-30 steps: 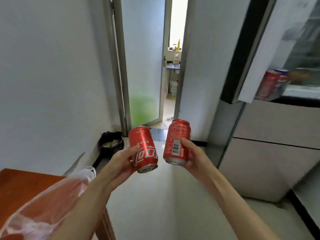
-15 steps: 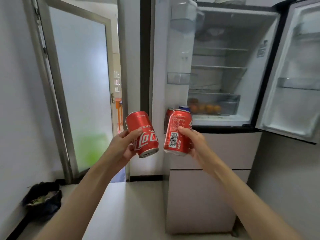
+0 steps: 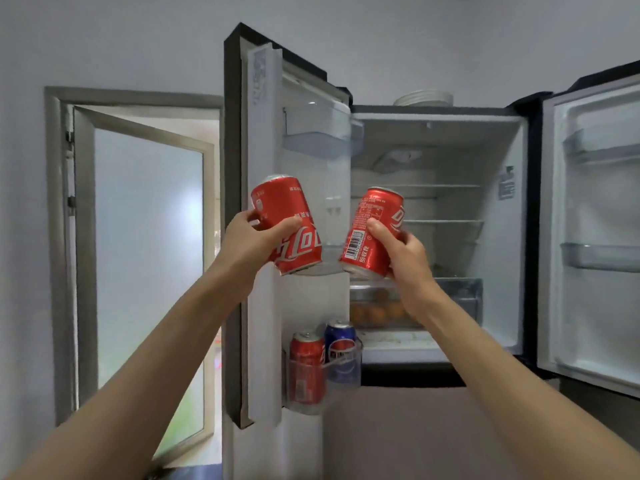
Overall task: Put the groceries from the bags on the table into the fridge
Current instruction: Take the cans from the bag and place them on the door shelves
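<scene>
Left hand (image 3: 247,237) curled round a red cola can (image 3: 287,225), tilted, top toward 11 o'clock, in front of the open left fridge door (image 3: 263,140). Right hand (image 3: 401,251) grips a second red can (image 3: 374,230), top leaning toward 1 o'clock, just right of the first, not touching. Fridge (image 3: 436,157) open, both doors wide. Lower door bin (image 3: 341,370) at 6 o'clock of the held cans holds a red can (image 3: 306,367) and blue can (image 3: 341,348) upright, side by side. Oranges (image 3: 375,311) in the drawer.
</scene>
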Action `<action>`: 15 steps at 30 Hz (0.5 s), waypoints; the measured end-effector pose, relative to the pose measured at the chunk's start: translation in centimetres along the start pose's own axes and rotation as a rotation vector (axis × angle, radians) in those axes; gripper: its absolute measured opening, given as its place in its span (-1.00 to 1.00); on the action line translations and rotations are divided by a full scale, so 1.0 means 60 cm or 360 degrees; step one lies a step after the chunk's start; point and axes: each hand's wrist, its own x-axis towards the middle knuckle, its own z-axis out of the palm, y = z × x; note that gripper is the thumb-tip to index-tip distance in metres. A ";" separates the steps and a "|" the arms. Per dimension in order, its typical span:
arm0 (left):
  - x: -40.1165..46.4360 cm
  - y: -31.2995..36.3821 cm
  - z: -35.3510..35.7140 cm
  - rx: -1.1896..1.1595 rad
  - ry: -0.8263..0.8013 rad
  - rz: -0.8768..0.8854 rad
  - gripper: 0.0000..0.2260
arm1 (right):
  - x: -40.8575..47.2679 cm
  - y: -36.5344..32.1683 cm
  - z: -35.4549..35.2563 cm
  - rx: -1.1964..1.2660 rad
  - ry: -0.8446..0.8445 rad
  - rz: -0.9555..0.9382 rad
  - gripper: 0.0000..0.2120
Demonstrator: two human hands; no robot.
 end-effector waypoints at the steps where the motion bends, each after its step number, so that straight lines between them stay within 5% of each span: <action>1: 0.022 0.006 0.010 0.0024 0.0000 0.0043 -0.48 | 0.027 -0.004 -0.001 0.0021 0.0003 -0.0030 -0.44; 10: 0.177 -0.008 0.115 0.0469 0.0176 0.0357 -0.41 | 0.230 -0.003 0.004 -0.0076 -0.0159 -0.0129 -0.49; 15: 0.207 -0.061 0.147 0.0846 0.0396 0.0420 -0.33 | 0.291 0.048 -0.003 -0.0306 -0.0388 -0.0169 -0.86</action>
